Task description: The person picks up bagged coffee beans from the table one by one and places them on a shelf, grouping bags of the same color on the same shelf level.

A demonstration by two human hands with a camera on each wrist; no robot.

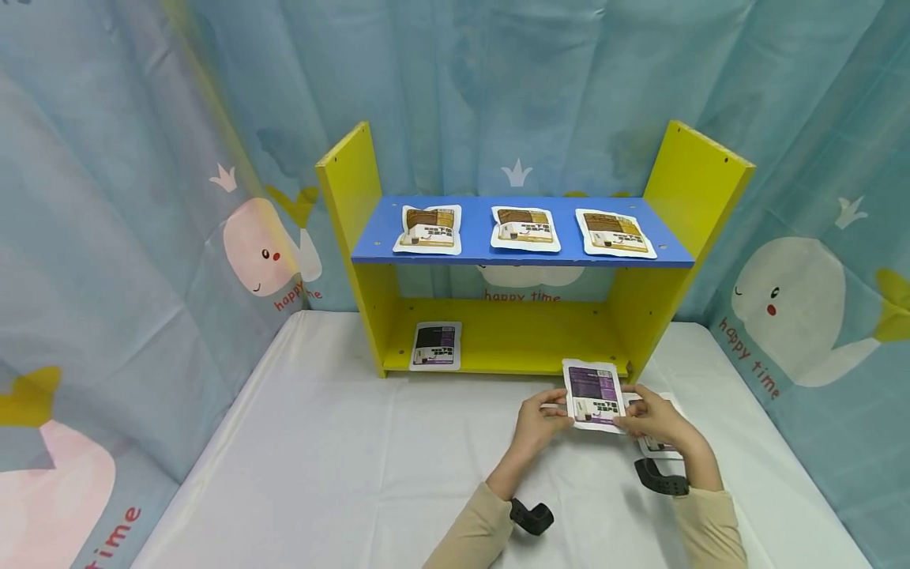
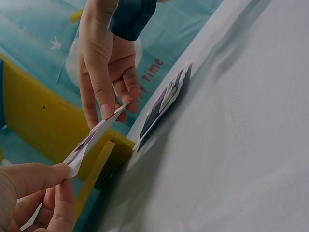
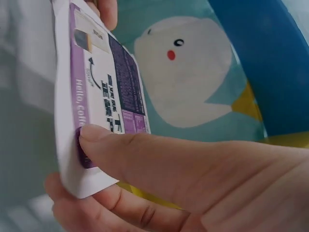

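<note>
A white flat packet with a purple label (image 1: 596,395) is held up between both hands, just in front of the shelf's lower right corner. My left hand (image 1: 538,424) pinches its left edge, thumb on the printed face. At the opposite edge my right hand (image 1: 657,417) pinches it; in the right wrist view the thumb (image 3: 111,147) presses on the label and the fingers lie behind. Beneath my right hand another purple-labelled packet (image 1: 661,450) lies on the white table, partly hidden. The left wrist view shows this packet (image 2: 161,104) flat on the cloth.
A yellow shelf unit (image 1: 526,336) with a blue upper board (image 1: 476,237) stands at the back. Three brown-labelled packets, the middle one (image 1: 526,229) among them, lie on the blue board. One dark purple packet (image 1: 436,346) lies at the lower shelf's left. Printed curtains (image 1: 462,95) hang around.
</note>
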